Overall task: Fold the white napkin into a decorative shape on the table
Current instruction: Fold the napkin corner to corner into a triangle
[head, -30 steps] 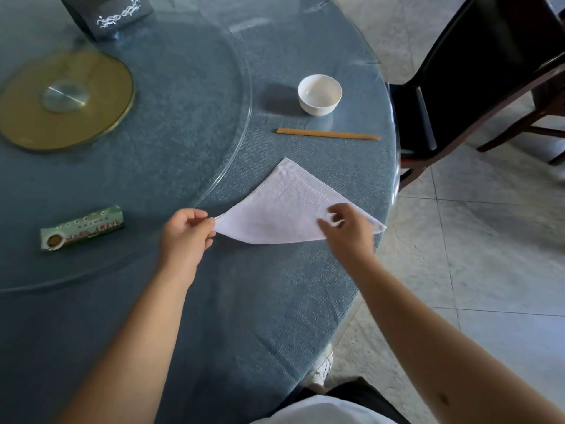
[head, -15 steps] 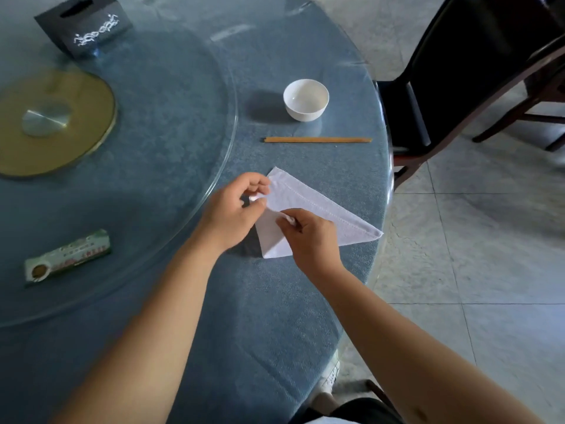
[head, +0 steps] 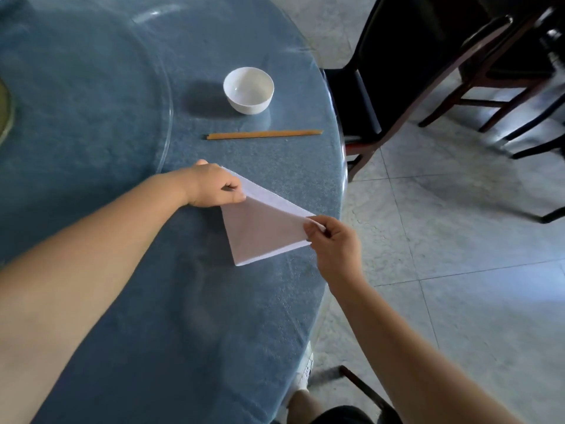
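Observation:
The white napkin (head: 261, 229) lies folded into a small triangle on the blue tablecloth (head: 153, 301), near the table's right edge. My left hand (head: 215, 186) pinches the napkin's far-left corner between thumb and fingers. My right hand (head: 331, 240) pinches the right corner, lifting the top layer slightly off the cloth. The napkin's long folded edge is stretched between both hands, and its near point rests flat on the table.
A white bowl (head: 248, 90) stands beyond the napkin, with a pair of wooden chopsticks (head: 264, 134) lying between them. The glass turntable's rim (head: 169, 102) curves at the left. Dark chairs (head: 397, 71) stand on the tiled floor at the right.
My left hand carried the napkin's left corner over to the far corner, halving the triangle. My right hand moved right to the other corner. The view shifted right.

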